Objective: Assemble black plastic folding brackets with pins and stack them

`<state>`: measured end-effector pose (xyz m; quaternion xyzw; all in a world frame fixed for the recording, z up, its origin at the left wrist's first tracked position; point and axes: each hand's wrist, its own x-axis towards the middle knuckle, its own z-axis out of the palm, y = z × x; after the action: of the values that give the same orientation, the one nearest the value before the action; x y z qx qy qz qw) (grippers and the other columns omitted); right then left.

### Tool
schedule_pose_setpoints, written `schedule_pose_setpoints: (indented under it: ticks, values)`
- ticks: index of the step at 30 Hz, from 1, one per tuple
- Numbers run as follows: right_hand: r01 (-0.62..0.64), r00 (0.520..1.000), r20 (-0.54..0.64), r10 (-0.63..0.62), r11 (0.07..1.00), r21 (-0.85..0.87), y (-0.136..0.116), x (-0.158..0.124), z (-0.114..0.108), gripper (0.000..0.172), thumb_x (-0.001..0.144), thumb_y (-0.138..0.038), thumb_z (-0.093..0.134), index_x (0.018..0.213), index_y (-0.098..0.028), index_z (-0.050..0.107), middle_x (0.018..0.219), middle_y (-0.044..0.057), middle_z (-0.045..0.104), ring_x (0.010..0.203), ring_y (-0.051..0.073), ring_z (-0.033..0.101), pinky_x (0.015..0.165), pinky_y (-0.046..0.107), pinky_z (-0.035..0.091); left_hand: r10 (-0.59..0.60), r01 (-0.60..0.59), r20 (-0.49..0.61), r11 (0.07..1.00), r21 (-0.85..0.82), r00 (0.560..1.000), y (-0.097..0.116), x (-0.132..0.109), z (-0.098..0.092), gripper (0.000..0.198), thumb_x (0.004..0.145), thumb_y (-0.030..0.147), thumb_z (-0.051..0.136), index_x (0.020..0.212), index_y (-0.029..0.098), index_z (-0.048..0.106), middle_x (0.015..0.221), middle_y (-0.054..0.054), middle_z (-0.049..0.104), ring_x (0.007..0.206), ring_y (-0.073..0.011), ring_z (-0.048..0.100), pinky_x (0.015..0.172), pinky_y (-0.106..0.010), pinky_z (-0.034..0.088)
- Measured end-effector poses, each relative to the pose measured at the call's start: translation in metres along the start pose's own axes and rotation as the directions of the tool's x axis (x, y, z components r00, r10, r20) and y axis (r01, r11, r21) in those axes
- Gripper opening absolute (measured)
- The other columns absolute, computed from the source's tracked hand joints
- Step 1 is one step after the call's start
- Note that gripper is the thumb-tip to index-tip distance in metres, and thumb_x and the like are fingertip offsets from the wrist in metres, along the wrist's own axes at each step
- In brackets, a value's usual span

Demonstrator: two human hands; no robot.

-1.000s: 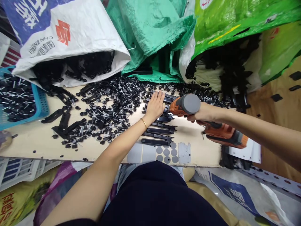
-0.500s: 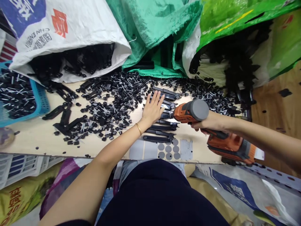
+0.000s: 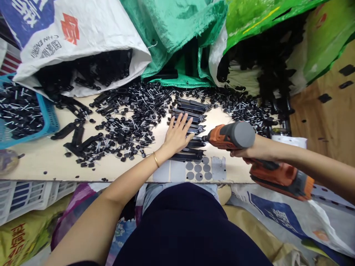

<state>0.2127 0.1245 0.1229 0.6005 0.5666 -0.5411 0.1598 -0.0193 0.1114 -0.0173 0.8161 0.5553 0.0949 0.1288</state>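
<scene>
My left hand (image 3: 177,135) lies flat with fingers spread on a row of long black plastic strips (image 3: 191,109) lined up on the pale table (image 3: 41,162). My right hand (image 3: 251,149) grips an orange and grey cordless screwdriver (image 3: 231,136), its tip pointing left at the strips just right of my left hand. A broad heap of small black screws with metal shanks (image 3: 133,118) spreads across the table to the left of the strips.
At the back lie a white sack (image 3: 83,40) of black parts, a teal sack (image 3: 177,33) and a green sack (image 3: 263,48) spilling black parts. A blue basket (image 3: 48,118) of screws stands at the left. Grey round stickers (image 3: 197,170) mark the table's front edge.
My left hand has slid nearer along the row of strips, towards the table's front edge. The screwdriver in my right hand has followed it down and slightly right.
</scene>
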Motion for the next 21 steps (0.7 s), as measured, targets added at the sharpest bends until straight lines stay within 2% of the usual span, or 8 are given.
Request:
schedule_pose_setpoints:
  ticks: [4, 8, 10, 12, 15, 18, 21]
  values:
    - [-0.052, 0.996, 0.067, 0.057, 0.996, -0.072, -0.001, -0.006, 0.006, 0.039, 0.064, -0.017, 0.061, 0.102, -0.017, 0.055, 0.051, -0.003, 0.049, 0.039, 0.01, 0.047, 0.037, 0.021, 0.04, -0.003, 0.003, 0.024, 1.0, -0.005, 1.0, 0.004, -0.014, 0.009, 0.058, 0.093, 0.042, 0.038, 0.145, 0.017, 0.028, 0.155, -0.011, 0.019, 0.143, -0.0285, 0.014, 0.116, -0.05, 0.01]
    - [-0.047, 0.998, 0.032, 0.054, 0.98, -0.195, -0.009, 0.003, 0.007, 0.049, 0.06, -0.017, 0.063, 0.108, -0.017, 0.054, 0.054, -0.003, 0.052, 0.04, 0.011, 0.049, 0.036, 0.021, 0.04, 0.021, -0.021, 0.015, 1.0, -0.007, 1.0, 0.002, -0.011, 0.014, 0.054, 0.094, 0.037, 0.037, 0.145, 0.019, 0.029, 0.155, -0.01, 0.018, 0.143, -0.0284, 0.015, 0.116, -0.05, 0.011]
    - [-0.037, 0.998, 0.034, 0.043, 0.986, -0.161, -0.01, 0.007, 0.007, 0.052, 0.059, -0.016, 0.064, 0.11, -0.017, 0.055, 0.053, -0.004, 0.05, 0.038, 0.01, 0.046, 0.036, 0.02, 0.037, 0.026, -0.025, 0.013, 1.0, -0.001, 1.0, 0.0, -0.008, 0.014, 0.053, 0.094, 0.035, 0.036, 0.144, 0.019, 0.031, 0.155, -0.009, 0.019, 0.143, -0.028, 0.016, 0.116, -0.049, 0.011]
    - [-0.015, 0.998, 0.057, 0.019, 0.997, -0.071, -0.008, 0.008, 0.008, 0.048, 0.059, -0.016, 0.065, 0.106, -0.017, 0.057, 0.053, -0.004, 0.049, 0.038, 0.008, 0.044, 0.035, 0.02, 0.037, 0.032, -0.032, 0.014, 0.999, 0.005, 0.999, -0.002, -0.005, 0.013, 0.052, 0.094, 0.034, 0.036, 0.144, 0.019, 0.031, 0.155, -0.009, 0.02, 0.143, -0.0277, 0.016, 0.116, -0.049, 0.012]
    - [0.026, 0.999, 0.045, -0.027, 1.0, 0.015, -0.003, 0.001, 0.012, 0.041, 0.059, -0.018, 0.067, 0.1, -0.018, 0.058, 0.054, -0.004, 0.05, 0.04, 0.009, 0.047, 0.037, 0.021, 0.04, 0.068, -0.068, 0.024, 0.998, 0.016, 0.997, -0.002, -0.007, 0.007, 0.054, 0.094, 0.037, 0.035, 0.144, 0.018, 0.03, 0.155, -0.01, 0.021, 0.143, -0.0279, 0.017, 0.116, -0.049, 0.011]
    - [0.019, 1.0, -0.019, -0.019, 1.0, -0.008, 0.007, -0.013, 0.021, 0.038, 0.059, -0.02, 0.068, 0.096, -0.018, 0.059, 0.054, -0.002, 0.053, 0.041, 0.012, 0.051, 0.038, 0.022, 0.043, 0.092, -0.092, 0.024, 0.996, 0.016, 0.995, 0.005, -0.022, -0.001, 0.056, 0.095, 0.041, 0.033, 0.145, 0.017, 0.028, 0.154, -0.009, 0.022, 0.143, -0.0273, 0.017, 0.117, -0.048, 0.011]
    - [0.028, 1.0, -0.012, -0.028, 1.0, 0.015, 0.016, -0.024, 0.033, 0.034, 0.06, -0.022, 0.067, 0.093, -0.018, 0.06, 0.05, -0.003, 0.053, 0.039, 0.013, 0.051, 0.037, 0.023, 0.042, 0.087, -0.087, 0.038, 0.996, 0.012, 0.996, 0.014, -0.044, -0.003, 0.055, 0.096, 0.04, 0.029, 0.146, 0.015, 0.028, 0.154, -0.009, 0.023, 0.143, -0.0263, 0.018, 0.117, -0.046, 0.013]
